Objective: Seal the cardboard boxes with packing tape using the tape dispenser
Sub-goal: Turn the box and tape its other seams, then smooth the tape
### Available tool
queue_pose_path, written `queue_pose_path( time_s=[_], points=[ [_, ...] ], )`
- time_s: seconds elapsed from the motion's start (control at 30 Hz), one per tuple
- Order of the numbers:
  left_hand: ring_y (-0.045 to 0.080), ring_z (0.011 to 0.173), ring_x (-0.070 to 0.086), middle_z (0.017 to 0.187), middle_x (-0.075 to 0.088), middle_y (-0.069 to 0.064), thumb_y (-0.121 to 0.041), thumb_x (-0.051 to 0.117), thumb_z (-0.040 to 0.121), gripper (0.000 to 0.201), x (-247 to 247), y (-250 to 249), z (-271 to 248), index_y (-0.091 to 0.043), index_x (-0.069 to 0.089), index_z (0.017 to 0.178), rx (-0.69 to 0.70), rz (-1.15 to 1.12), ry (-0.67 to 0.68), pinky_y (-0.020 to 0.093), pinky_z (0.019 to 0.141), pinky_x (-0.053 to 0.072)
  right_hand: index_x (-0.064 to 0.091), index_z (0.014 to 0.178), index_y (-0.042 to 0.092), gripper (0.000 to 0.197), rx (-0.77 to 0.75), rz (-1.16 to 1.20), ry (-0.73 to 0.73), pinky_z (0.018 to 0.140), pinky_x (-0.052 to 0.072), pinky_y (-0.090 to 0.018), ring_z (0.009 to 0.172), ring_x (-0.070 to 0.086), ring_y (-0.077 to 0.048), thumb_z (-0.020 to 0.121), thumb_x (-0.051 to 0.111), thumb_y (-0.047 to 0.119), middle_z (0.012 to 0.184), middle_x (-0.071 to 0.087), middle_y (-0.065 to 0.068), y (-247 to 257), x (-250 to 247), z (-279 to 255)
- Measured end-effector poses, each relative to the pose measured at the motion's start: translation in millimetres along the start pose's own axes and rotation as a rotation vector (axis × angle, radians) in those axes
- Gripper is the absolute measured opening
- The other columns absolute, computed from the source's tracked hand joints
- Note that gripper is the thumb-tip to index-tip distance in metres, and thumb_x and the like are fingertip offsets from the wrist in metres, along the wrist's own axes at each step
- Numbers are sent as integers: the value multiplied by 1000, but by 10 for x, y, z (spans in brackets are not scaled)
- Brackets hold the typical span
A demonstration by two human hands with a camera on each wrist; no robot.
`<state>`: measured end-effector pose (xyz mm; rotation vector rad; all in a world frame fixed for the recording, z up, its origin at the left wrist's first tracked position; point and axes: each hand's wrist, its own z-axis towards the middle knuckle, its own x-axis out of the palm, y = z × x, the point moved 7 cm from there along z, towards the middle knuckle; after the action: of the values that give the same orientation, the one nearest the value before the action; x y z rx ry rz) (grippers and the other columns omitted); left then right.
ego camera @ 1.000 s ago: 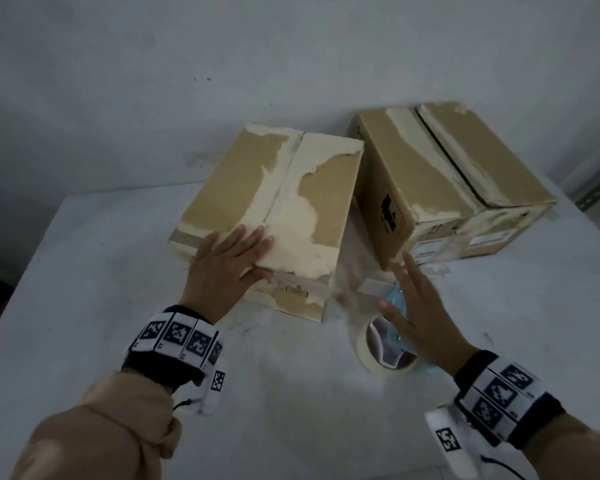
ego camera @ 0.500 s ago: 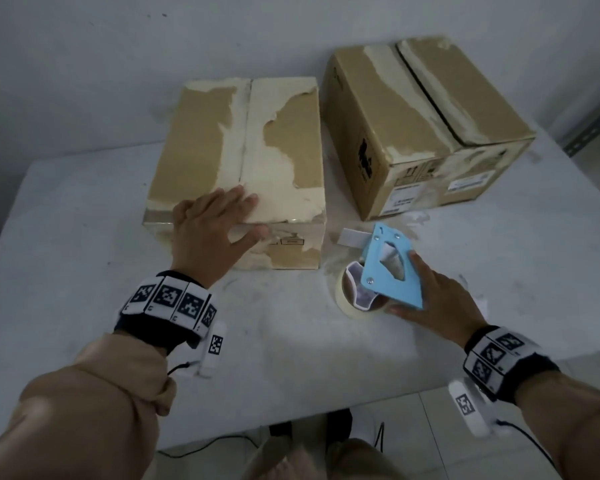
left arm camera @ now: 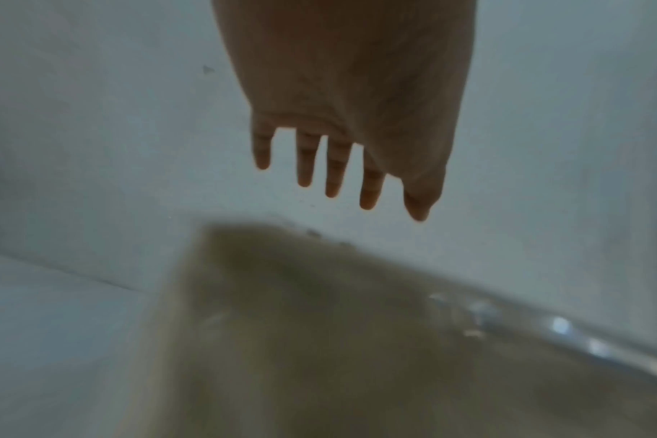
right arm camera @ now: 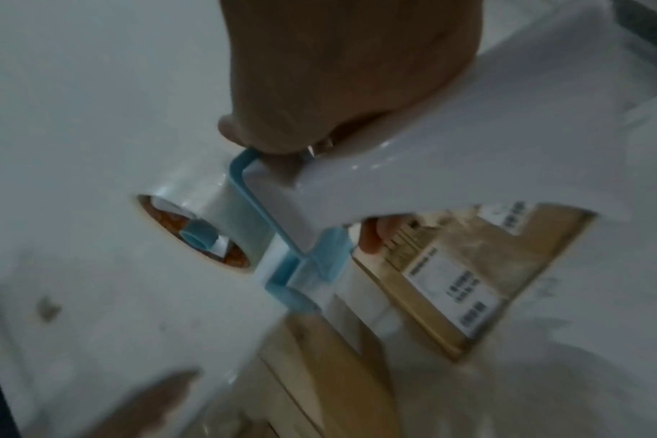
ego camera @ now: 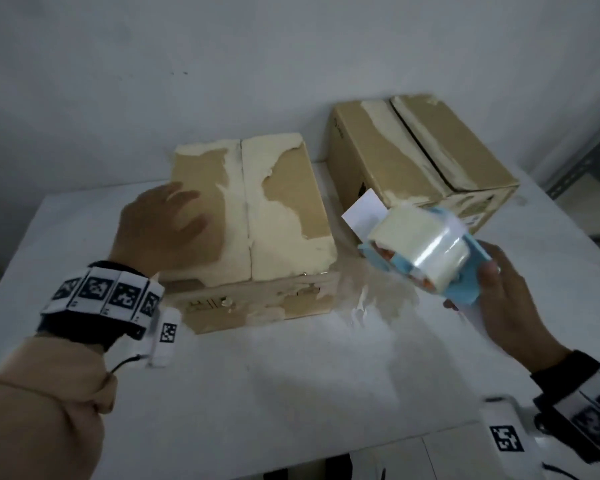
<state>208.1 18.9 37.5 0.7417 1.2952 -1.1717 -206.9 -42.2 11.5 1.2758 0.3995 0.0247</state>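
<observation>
Two brown cardboard boxes with torn, pale tops stand on the white table (ego camera: 291, 375). The near box (ego camera: 284, 188) has its flaps closed along a middle seam. My left hand (ego camera: 160, 230) lies flat on its left flap, fingers straight (left arm camera: 334, 174). The far box (ego camera: 420, 150) stands behind and to the right, its top seam slightly parted. My right hand (ego camera: 506, 299) grips the blue tape dispenser (ego camera: 465, 271) with its clear tape roll (ego camera: 420, 244), lifted off the table to the right of the near box. A white tape end (ego camera: 364, 213) sticks out at its front.
A grey wall rises right behind the boxes. Grey metal shelving (ego camera: 589, 161) shows at the far right. The table's front edge runs near the bottom of the head view, with floor tiles below it. Pale scraps (ego camera: 361, 306) lie on the table by the near box.
My right hand has picked the tape dispenser up off the table and turned it roll-upward. My left hand has slid further up the near box's left flap.
</observation>
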Motion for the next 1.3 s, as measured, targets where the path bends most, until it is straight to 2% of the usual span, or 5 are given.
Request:
queue_pose_path(
  time_s=[0.13,0.33,0.8,1.07,1.3],
  points=[
    [31,141,19,157,1,8,-51,53,83,86,387,326,41,-15,8,147,-218,-114,364,47,113,24,59,95,22,44,22,187,103,44,50,-24,53,63,-10,88,31,55,69,70,6,261,202,322],
    [27,140,24,156,13,9,-46,57,83,92,442,298,-138,-13,0,148,-324,-425,350,37,111,24,64,88,40,35,-139,180,277,49,51,-25,57,63,-8,60,82,31,74,69,10,671,693,624],
    [20,107,53,131,23,-5,-96,45,25,149,292,-6,-803,-30,-16,144,-90,-401,560,30,87,52,37,116,-10,101,-202,237,168,43,52,-32,47,60,-32,56,76,62,88,55,-26,1015,1037,1142],
    [5,91,51,111,34,-15,-97,26,33,127,172,-167,-997,-25,24,137,61,-171,620,14,72,41,40,113,-13,106,-192,237,223,42,49,-29,44,57,-30,53,75,67,83,54,-24,986,1213,1219],
    [13,81,58,93,57,-6,-91,-7,54,108,-262,-128,-366,-20,59,103,102,-342,221,27,77,47,38,113,-6,98,-257,298,246,42,49,-29,47,55,-17,57,72,67,87,49,-16,1169,1300,1268]
  ],
)
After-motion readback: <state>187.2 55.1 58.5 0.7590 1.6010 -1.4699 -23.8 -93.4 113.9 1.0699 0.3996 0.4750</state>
